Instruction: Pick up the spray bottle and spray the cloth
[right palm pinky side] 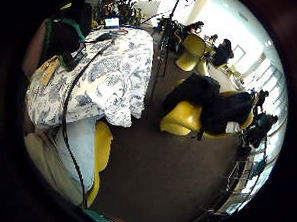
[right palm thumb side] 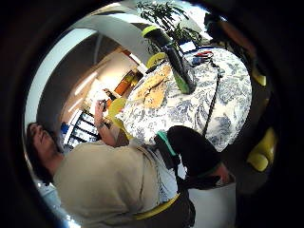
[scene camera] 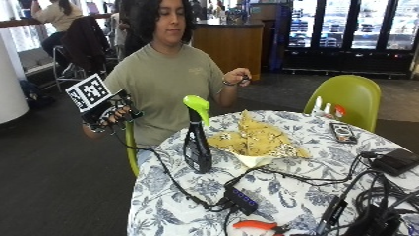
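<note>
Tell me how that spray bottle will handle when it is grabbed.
The spray bottle stands tall and narrow on the table, so a sideways knock would probably tip it. Its dark body looks rigid. The green trigger head makes it likely top-heavy.

Gloved right hand (scene camera: 110, 115) raised out to the side, fingers loosely curled, empty, bare hand (scene camera: 240, 77) lifted

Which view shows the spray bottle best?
The outside view: the whole spray bottle stands upright on the table, green trigger head and dark body unobstructed, beside the yellow cloth. The thumb side palm view shows it smaller and distorted. In the little finger side palm view I can't make it out.
</note>
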